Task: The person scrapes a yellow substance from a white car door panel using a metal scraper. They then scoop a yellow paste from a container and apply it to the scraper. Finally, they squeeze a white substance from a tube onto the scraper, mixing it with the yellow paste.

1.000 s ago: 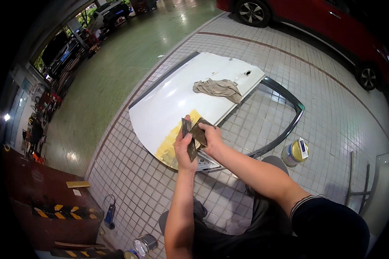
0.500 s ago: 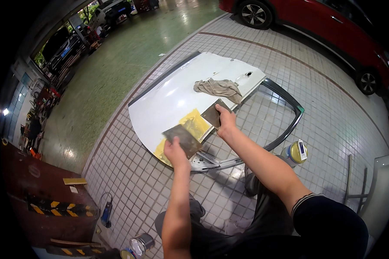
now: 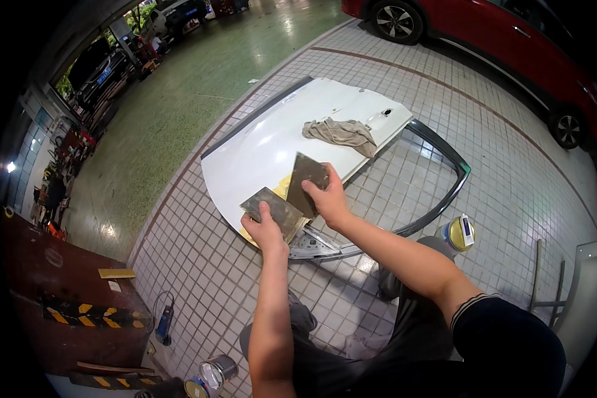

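A white car door (image 3: 252, 146) lies flat on the tiled floor, its dark window frame toward the right. Along its near edge is a patch of yellow filler (image 3: 283, 186), now mostly hidden behind my hands. My left hand (image 3: 265, 231) grips a flat grey-brown putty spreader (image 3: 280, 213), thumb on top. In my right hand (image 3: 328, 199) is a second, darker putty spreader (image 3: 306, 174), tilted upward. The two spreaders meet or overlap above the filler; whether they touch I cannot tell. A crumpled grey-beige rag (image 3: 341, 133) rests on the door beyond my right hand.
A tin with a yellow lid (image 3: 456, 233) stands right of my knee, a small tube on top. Open tins (image 3: 217, 373) sit at lower left near a blue power tool (image 3: 164, 325). A red car (image 3: 471, 40) is parked at the far right. A pale panel (image 3: 580, 298) leans at right.
My right hand has moved left and turned its spreader more upright, bringing it against or over the left one. The left hand has shifted slightly, its spreader still held.
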The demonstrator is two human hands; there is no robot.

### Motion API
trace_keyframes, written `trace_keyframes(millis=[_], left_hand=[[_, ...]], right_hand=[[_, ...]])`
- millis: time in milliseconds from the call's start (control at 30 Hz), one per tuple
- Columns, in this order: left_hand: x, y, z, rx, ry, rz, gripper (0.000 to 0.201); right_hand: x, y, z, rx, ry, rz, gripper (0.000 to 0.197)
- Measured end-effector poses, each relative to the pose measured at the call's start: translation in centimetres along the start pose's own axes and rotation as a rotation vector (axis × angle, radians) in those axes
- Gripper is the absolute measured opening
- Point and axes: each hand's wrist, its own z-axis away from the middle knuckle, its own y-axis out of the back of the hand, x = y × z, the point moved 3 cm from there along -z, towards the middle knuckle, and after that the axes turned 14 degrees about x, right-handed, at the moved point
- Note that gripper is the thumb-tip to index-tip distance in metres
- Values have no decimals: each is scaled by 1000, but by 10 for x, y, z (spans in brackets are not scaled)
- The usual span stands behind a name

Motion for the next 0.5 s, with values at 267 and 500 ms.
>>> trace_keyframes(millis=[267,500], left_hand=[[16,0,-4,71,-45,1,57],[37,9,-8,232,-121,75,52]], right_hand=[[3,-9,24,-430,28,100,38],[0,6,23,-938,359,918,39]])
